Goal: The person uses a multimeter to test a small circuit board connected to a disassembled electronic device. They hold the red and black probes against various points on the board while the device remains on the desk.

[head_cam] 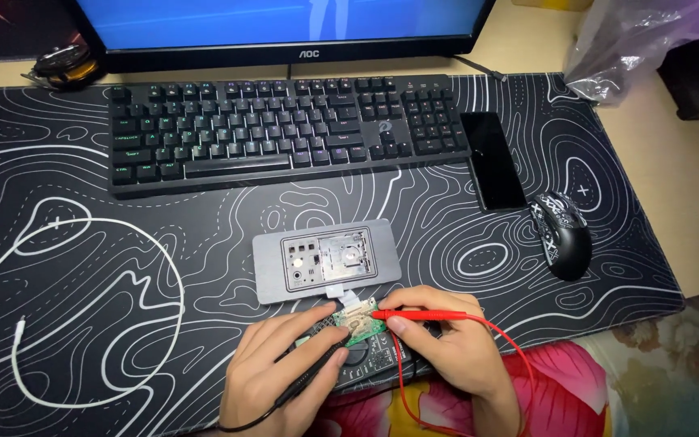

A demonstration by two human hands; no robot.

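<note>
At the near edge of the table, the small green circuit board (359, 328) is flanked by both hands: right fingers (404, 322) are clamped on the red probe (418, 315), left fingers (317, 344) on the black probe (311, 377), both tips converging on it.

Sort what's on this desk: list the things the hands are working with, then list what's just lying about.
In use:
- left hand holding black probe
- right hand holding red probe
- green circuit board, touched by the red probe's tip
- grey opened casing, beside the board

Lying about:
- keyboard
- phone
- mouse
- white cable
- monitor
</note>
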